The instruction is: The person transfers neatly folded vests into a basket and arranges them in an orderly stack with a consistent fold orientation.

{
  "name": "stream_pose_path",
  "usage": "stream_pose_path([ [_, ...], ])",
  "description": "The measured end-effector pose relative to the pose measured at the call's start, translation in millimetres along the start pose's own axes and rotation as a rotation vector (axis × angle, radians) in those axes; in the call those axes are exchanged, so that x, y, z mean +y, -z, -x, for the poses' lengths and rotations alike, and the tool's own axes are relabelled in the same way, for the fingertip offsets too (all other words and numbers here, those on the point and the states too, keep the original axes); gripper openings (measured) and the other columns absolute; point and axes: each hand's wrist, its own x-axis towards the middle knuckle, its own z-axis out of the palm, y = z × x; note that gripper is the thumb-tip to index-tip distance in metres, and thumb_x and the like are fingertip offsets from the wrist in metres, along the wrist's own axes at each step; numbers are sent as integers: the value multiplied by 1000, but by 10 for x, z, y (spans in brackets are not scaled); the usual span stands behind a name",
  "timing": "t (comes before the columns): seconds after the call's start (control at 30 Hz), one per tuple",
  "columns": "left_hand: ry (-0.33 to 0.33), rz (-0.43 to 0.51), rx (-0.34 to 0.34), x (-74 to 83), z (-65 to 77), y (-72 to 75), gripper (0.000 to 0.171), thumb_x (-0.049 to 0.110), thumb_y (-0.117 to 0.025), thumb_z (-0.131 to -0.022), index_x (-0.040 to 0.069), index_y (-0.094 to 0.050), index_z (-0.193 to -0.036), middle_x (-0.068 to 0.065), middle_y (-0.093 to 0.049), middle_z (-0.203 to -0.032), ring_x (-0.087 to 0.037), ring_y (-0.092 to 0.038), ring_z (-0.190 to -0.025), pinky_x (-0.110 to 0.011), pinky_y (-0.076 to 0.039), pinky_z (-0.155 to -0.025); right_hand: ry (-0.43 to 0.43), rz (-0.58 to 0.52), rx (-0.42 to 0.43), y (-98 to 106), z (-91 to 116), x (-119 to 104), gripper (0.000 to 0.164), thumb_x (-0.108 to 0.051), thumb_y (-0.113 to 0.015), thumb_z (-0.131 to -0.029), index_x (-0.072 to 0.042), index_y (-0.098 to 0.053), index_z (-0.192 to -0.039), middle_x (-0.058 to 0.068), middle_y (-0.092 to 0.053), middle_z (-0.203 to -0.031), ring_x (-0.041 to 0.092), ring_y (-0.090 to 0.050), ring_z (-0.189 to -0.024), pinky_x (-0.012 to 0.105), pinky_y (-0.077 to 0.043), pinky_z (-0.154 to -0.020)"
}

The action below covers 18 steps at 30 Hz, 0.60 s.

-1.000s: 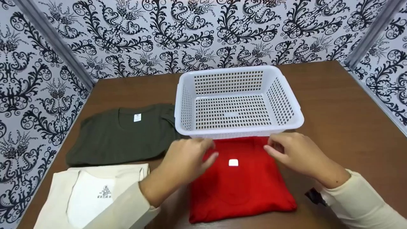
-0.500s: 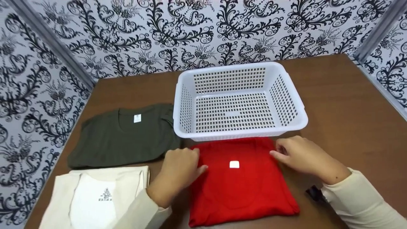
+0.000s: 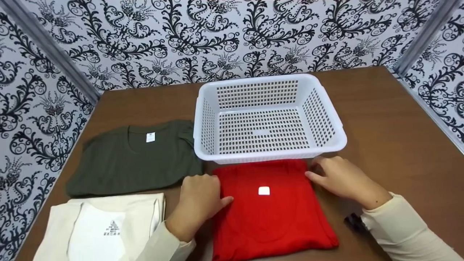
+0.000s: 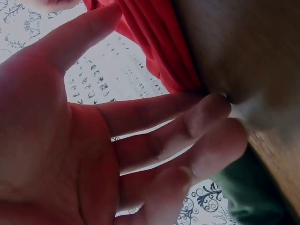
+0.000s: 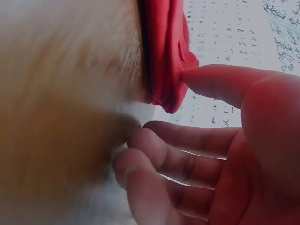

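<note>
A folded red T-shirt (image 3: 266,217) with a white neck label lies on the wooden table, its far edge against the basket's front. At its left edge is my left hand (image 3: 201,197); in the left wrist view the thumb (image 4: 89,35) touches the red cloth and the loosely bent fingers reach its edge at the tabletop. My right hand (image 3: 342,179) is beside the far right corner. Its thumb (image 5: 220,82) touches the shirt's side in the right wrist view, while the other fingers hang relaxed by the table, apart from the cloth.
A white perforated plastic basket (image 3: 270,156) stands behind the red shirt, with nothing in it. Left of it lies a folded dark green T-shirt (image 3: 156,163). Nearer, a folded cream T-shirt (image 3: 141,206) lies at lower left. Patterned walls (image 3: 224,40) bound the table.
My left hand has moved left and down from above the red shirt to its left edge. My right hand has lowered slightly to the right edge. The shirt lies in the same place.
</note>
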Motion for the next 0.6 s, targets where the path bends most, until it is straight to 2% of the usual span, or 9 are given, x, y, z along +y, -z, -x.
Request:
stream_pose_path([
  [0.07,-5,6,-11,-9,-17,-12,55,62,-74,-78,9,-62,-69,-8,-59,-61,-29,-62,-59,-38,-49,-52,8,-14,-3,-6,-10,0,28,-31,-70,-92,-7,-69,-108,7,-74,-99,27,-70,-84,48,-56,-76],
  [0.2,-33,62,9,-19,-31,-54,52,58,-76,-77,8,-64,-76,-10,-62,-68,-31,-64,-63,-41,-51,-55,8,-61,-40,-16,-15,-10,35,-32,-71,-91,-5,-68,-113,5,-72,-95,17,-62,-76,39,-52,-70],
  [0.3,-55,128,38,-41,-42,-86,48,53,-80,-77,8,-64,-79,-10,-64,-71,-32,-64,-64,-43,-52,-56,11,-139,-77,-36,-16,-17,38,-31,-71,-92,-2,-66,-116,0,-67,-78,10,-55,-63,30,-47,-61],
  [0.47,-86,247,46,-60,-51,-98,45,45,-83,-77,7,-61,-88,-10,-65,-73,-32,-66,-67,-44,-54,-57,17,-307,-148,-79,-1,-24,36,-26,-71,-92,1,-58,-113,-4,-57,-60,8,-52,-43,25,-47,-46],
  [0.6,-113,351,12,-42,-51,-68,47,40,-83,-78,7,-55,-98,-11,-65,-73,-32,-66,-66,-44,-54,-56,69,-322,-116,-83,18,-15,33,-25,-75,-89,-1,-59,-106,-6,-58,-65,3,-51,-51,23,-47,-51],
])
